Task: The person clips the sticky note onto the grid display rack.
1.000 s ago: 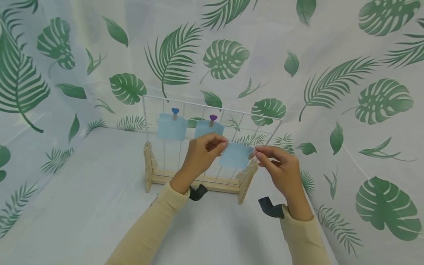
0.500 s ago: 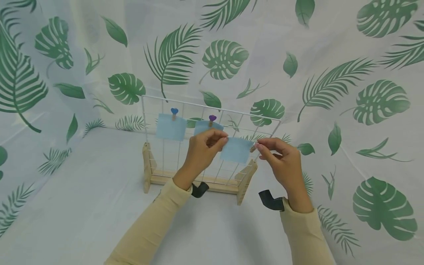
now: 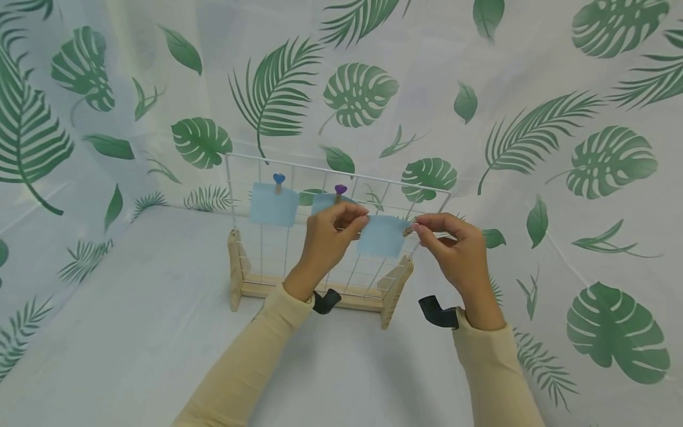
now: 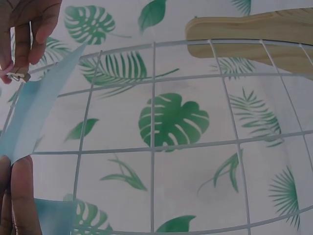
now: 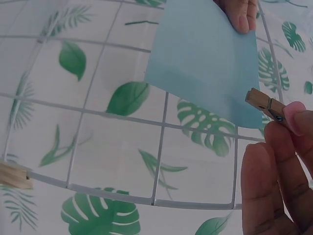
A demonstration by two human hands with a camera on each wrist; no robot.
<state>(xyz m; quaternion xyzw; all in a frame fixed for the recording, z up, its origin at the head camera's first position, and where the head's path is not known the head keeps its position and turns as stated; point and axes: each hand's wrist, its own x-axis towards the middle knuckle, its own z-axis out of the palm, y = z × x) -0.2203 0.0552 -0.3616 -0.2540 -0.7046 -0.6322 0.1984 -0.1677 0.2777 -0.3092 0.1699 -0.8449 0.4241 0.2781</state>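
A light blue paper square [image 3: 381, 236] hangs in front of a white wire grid [image 5: 117, 117]. My left hand [image 3: 329, 242] pinches its upper left corner between thumb and fingers. At the paper's right edge, my right hand [image 3: 456, 252] pinches a small wooden clothespin [image 5: 266, 104] by its rear end. In the right wrist view the clothespin's front end lies over the paper's edge; whether it bites the paper I cannot tell. Two more blue squares hang on the grid: one under a blue heart clothespin [image 3: 278, 181], one under a purple heart clothespin [image 3: 340, 191], partly behind my left hand.
The grid stands in a wooden base [image 3: 315, 296] with upright end pieces on a white tabletop [image 3: 133, 332]. Leaf-patterned cloth [image 3: 427, 89] covers the walls behind and at the sides. Dark curved pieces [image 3: 439, 312] are fixed at both wrists.
Both hands have risen slightly, carrying the blue paper square and the wooden clothespin up against the grid. The two hung squares stay in place.
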